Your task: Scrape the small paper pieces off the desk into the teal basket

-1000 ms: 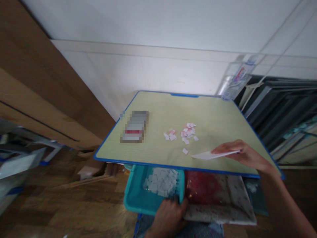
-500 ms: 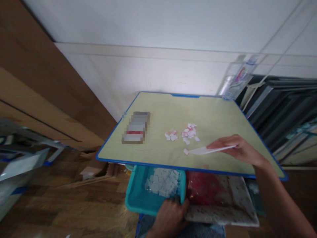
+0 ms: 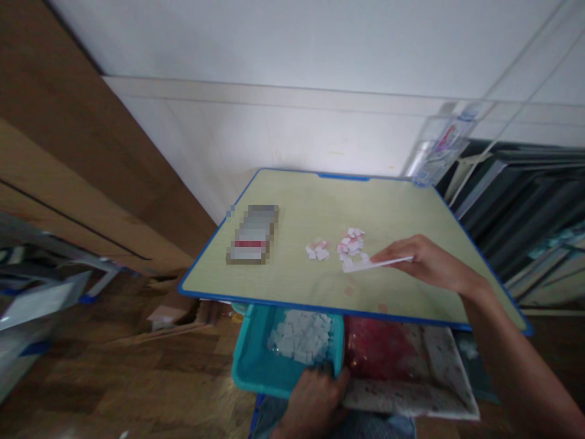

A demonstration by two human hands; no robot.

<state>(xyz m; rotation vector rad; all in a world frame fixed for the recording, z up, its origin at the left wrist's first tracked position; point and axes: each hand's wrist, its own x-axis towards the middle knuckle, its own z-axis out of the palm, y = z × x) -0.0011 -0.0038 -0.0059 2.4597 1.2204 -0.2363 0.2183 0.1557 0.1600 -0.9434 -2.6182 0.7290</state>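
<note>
My right hand is closed on a thin white card, held low over the yellow folding table. The card's tip lies right by a pile of small white and pinkish square pieces and hides part of it. A smaller group of the same pieces lies to the left. My left hand is closed over the front right rim of a teal basin below the table edge; its fingertips are partly hidden. White squares fill the far part of the basin.
A pixelated oblong object lies on the table's left side. A clear plastic bottle stands at the back right corner. Beside the basin sits a stained white box with a red bag inside. Dark panels lean at right.
My right hand and the card have moved left and slightly away from me, up to the larger pile. The loose square by the card's tip is now covered. My left hand stays put.
</note>
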